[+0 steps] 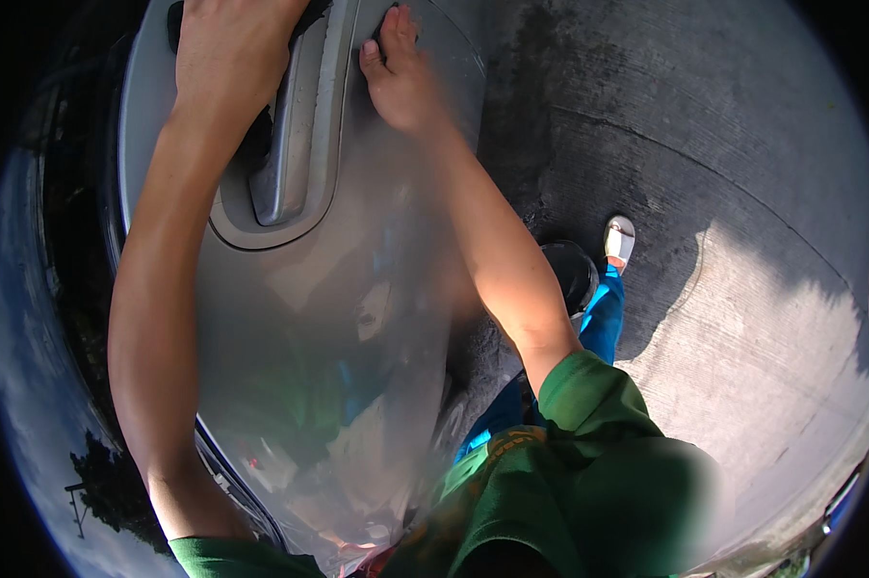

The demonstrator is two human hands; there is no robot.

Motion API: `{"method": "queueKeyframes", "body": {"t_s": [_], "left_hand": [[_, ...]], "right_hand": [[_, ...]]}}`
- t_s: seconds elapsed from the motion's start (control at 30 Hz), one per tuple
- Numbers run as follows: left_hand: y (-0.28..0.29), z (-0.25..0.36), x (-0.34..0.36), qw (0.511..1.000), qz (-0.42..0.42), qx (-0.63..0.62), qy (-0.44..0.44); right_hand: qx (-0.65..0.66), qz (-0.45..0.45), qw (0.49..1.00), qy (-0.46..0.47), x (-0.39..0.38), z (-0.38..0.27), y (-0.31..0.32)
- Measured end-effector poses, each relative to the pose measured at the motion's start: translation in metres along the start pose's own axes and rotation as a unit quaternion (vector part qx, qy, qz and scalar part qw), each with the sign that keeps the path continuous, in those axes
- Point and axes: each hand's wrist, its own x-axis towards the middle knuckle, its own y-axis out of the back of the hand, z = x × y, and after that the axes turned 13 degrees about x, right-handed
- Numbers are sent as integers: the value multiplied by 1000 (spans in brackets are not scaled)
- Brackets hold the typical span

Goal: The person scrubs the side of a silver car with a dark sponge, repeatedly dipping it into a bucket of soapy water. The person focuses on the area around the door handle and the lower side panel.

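Note:
A silver car body panel (290, 318) fills the left and middle, with a long silver bar (295, 144) set in a recess. My left hand (234, 53) is over the upper end of this recess, its fingers cut off by the top edge. Dark material (309, 17) shows on both sides of that hand; it looks like black cloth, but I cannot tell for certain. To the right of the recess, my right hand (402, 82) rests against the panel, fingers stretched upward and thumb apart. A small dark patch shows by its fingers, too unclear to name.
Dark car glass (78, 270) reflecting sky runs along the left. A black bucket (571, 275) stands on the concrete ground (742, 318), beside my leg in blue trousers (603, 313) and a white slipper (620, 238). The ground is wet and dark near the car.

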Motion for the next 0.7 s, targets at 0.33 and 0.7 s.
{"method": "queueKeyframes", "body": {"t_s": [0.33,0.7], "left_hand": [[4,-8,20,1000,2,-25,-10],[0,-12,7,999,-47,11,-22]], "right_hand": [[26,-1,999,-21,-52,-16,-4],[3,-79,993,-91,-191,-32,-35]]}}
